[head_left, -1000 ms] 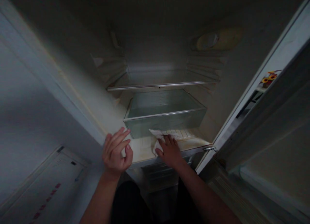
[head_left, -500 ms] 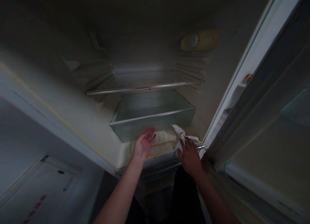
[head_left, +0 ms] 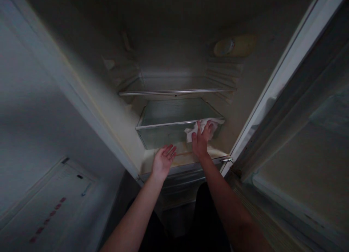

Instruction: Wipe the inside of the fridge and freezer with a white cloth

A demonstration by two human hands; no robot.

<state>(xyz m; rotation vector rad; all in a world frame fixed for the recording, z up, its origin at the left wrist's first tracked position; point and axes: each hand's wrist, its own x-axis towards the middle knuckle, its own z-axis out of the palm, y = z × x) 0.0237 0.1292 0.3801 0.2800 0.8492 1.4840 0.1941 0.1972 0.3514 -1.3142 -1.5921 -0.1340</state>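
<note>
A white cloth (head_left: 192, 134) is under my right hand (head_left: 201, 140), against the right part of the front edge of a glass shelf (head_left: 174, 112) inside an open fridge. The fingers of that hand press into the cloth, which bunches around them. My left hand (head_left: 163, 161) is palm up with fingers spread, holding nothing. It hovers over the fridge floor (head_left: 182, 149), just below the glass front. The floor there shows brownish stains.
Above is another shelf with a metal front rail (head_left: 177, 92). A yellowish lamp cover (head_left: 237, 45) sits on the upper right wall. The open fridge door (head_left: 297, 154) stands to the right. On the left is a panel with red marks (head_left: 51, 214). Lower drawers (head_left: 182, 183) are below.
My right hand has lifted the cloth from the fridge floor's right front up to the glass shelf's front edge. My left hand stays open in nearly the same place. The view has shifted slightly.
</note>
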